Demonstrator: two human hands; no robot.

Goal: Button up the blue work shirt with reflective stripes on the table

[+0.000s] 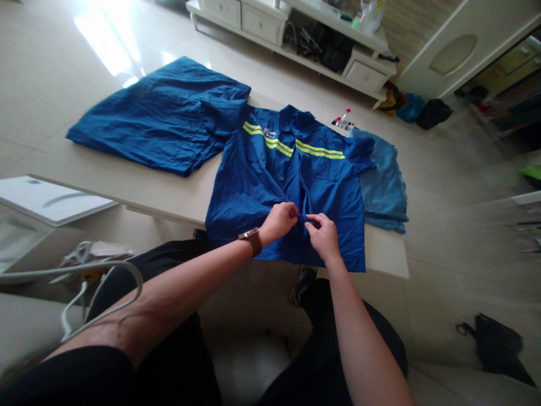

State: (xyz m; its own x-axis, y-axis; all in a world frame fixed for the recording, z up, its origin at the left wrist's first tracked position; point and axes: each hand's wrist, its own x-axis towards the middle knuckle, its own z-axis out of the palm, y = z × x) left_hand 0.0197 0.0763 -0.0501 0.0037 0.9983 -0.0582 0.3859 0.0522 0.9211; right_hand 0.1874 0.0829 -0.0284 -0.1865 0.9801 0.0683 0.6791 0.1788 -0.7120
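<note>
A blue work shirt (249,192) with yellow-green reflective stripes lies front side up on the low table, its collar at the far side. My left hand (279,223), with a brown-strapped watch on the wrist, pinches one front edge of the shirt low on the placket. Close beside it, my right hand (323,234) pinches the other front edge between thumb and fingers. The cloth between my fingertips is slightly raised, and any button there is too small to make out. Higher up the placket, a button (281,178) shows.
Folded dark blue cloth (169,118) covers the table's left part, touching the shirt. Lighter blue cloth (382,180) lies at the right, partly under the shirt. The table (386,254) has its near edge by my knees. A white cable (139,282) loops at lower left. A white cabinet (262,25) stands beyond.
</note>
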